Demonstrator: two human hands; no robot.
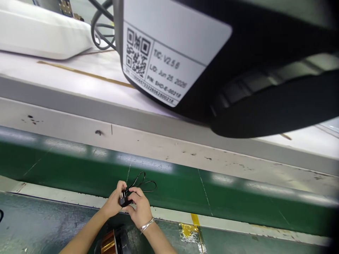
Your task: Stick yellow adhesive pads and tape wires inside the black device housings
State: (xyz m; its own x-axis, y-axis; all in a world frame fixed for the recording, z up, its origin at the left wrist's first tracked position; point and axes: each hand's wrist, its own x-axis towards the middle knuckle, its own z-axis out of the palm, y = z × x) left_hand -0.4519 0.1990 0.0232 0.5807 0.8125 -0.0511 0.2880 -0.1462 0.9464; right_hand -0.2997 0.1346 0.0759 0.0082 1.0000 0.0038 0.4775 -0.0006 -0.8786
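A small black adapter (124, 201) with a coiled black cable (150, 182) is held between both hands, over the near edge of the green belt. My left hand (114, 201) has its fingers closed round the adapter's left side. From the right, my right hand (140, 207), with a silver bangle at the wrist, pinches the adapter and the base of the cable. Loops of the cable stick out above the fingers, over the belt.
A green belt (174, 183) runs across, with a white shelf (79, 83) beyond it. A large black device with a label (169, 60) fills the upper right. A white casing (45, 33) and grey cables stand upper left. Copper-coloured round item (108, 242) lies below my hands.
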